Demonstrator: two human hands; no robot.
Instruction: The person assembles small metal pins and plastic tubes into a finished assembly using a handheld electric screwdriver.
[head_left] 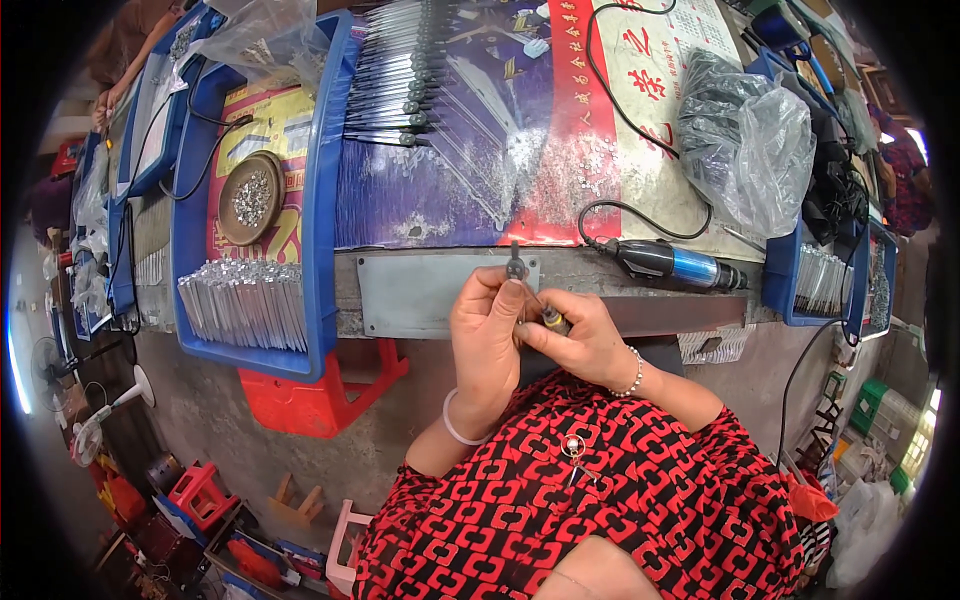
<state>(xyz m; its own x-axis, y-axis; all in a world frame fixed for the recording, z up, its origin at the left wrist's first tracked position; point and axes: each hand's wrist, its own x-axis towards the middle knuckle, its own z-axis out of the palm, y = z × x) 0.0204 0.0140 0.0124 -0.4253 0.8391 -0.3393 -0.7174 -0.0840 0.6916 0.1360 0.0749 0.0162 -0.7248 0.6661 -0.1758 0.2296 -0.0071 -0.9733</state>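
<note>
Both my hands meet just over the front edge of the workbench. My left hand (485,335) pinches a small dark part (515,266) that points up, away from me; its lower end is hidden by the fingers. Closed around a small hand tool with a yellow-and-black handle (555,319), probably a screwdriver, my right hand (592,340) brings its thin shaft against the left fingertips. Beneath them lies a grey metal plate (405,297). A blue-and-black corded power screwdriver (690,266) rests on the bench to the right of my hands.
A blue tray (326,200) on the left holds a round bowl (230,215) of tiny metal pieces and upright flat metal strips (245,306). Dark-tipped rods (392,85) lie in a row at the back. A plastic bag (765,150) sits right. Other people work at both sides.
</note>
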